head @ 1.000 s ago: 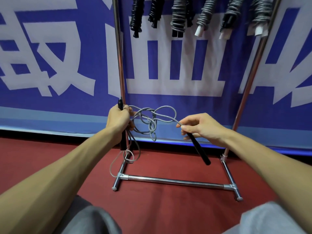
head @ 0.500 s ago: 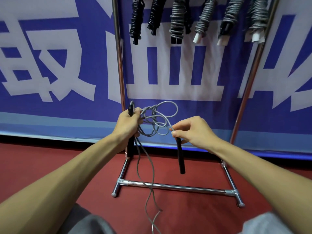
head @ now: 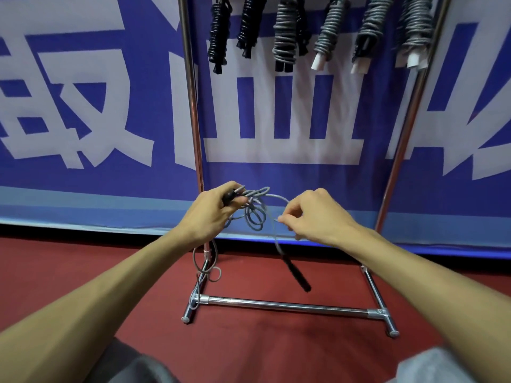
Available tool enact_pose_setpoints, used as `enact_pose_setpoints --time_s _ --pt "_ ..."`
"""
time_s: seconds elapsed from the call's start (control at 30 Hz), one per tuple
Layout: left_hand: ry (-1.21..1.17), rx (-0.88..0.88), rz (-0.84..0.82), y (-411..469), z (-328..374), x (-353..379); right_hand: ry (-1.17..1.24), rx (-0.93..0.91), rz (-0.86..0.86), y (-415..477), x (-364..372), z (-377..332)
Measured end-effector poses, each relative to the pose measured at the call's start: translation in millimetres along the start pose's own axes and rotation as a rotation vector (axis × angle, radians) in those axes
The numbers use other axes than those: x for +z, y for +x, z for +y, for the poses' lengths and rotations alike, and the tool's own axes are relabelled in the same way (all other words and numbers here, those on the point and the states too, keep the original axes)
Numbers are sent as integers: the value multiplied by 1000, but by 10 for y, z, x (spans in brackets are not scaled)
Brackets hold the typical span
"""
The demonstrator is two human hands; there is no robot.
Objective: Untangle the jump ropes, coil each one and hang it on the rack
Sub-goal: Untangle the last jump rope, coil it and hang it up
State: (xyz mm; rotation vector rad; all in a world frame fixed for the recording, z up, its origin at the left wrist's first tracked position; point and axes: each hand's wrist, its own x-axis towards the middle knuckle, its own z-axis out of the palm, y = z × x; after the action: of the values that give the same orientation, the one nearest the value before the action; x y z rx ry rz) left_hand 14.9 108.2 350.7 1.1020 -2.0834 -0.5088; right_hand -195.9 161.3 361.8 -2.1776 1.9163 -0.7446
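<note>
A grey jump rope point(head: 255, 214) hangs tangled in loops between my two hands, in front of the metal rack point(head: 287, 306). My left hand point(head: 210, 214) grips one black handle point(head: 231, 195) together with several loops of the cord. My right hand point(head: 315, 217) pinches the cord a little to the right. Below that pinch the other black handle point(head: 297, 275) dangles free on a slant. A slack length of cord drops from my left hand down along the rack's left post point(head: 193, 120) to its foot.
Several coiled ropes, black and grey point(head: 284, 37), hang from the top of the rack. A blue banner with white characters point(head: 83, 106) stands behind it. The floor is red point(head: 262, 349). The rack's right post point(head: 406, 128) leans outward. My grey-clad knees show at the bottom.
My right hand let the second handle slip down and now pinches the cord above it; that handle swings lower. My left hand tipped its handle toward horizontal. The camera moved closer.
</note>
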Motion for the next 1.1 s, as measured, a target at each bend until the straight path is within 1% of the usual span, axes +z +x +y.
enact_pose_setpoints --time_s 0.1,0.23,0.33,0.37,0.4,0.5,0.57,0.63,0.7,0.8,0.9,0.97,1.1 --pt "3 47 -42 -10 26 -11 16 -83 222 45 -12 -20" --pt "-11 82 -38 5 52 -26 207 -161 392 99 -10 -77" --pt "18 108 -74 -1 36 -41 351 -175 595 142 -104 -160" --pt "35 118 -91 -7 25 -40 366 -182 600 164 -121 -178" --pt "55 127 -104 -10 15 -41 375 -190 537 189 -114 -186" --pt "82 151 -123 -7 2 -41 348 -172 148 216 -1 -157" --pt "117 171 -129 -11 0 -45 341 -137 -56 206 66 -115" --pt "154 184 -141 -29 13 -47 379 -117 -189 204 75 -78" --pt "169 178 -138 -35 10 -41 413 -118 -284 180 43 -68" --pt "163 143 -134 -29 -8 -35 486 -90 -367 138 -18 -81" --pt "84 104 -166 -19 13 -19 469 -46 -326 149 -15 -82" --pt "6 53 -229 -14 35 1 467 17 -288 147 -6 -73" --pt "-35 -12 -395 -29 19 -8 560 127 -349 114 -56 -31"
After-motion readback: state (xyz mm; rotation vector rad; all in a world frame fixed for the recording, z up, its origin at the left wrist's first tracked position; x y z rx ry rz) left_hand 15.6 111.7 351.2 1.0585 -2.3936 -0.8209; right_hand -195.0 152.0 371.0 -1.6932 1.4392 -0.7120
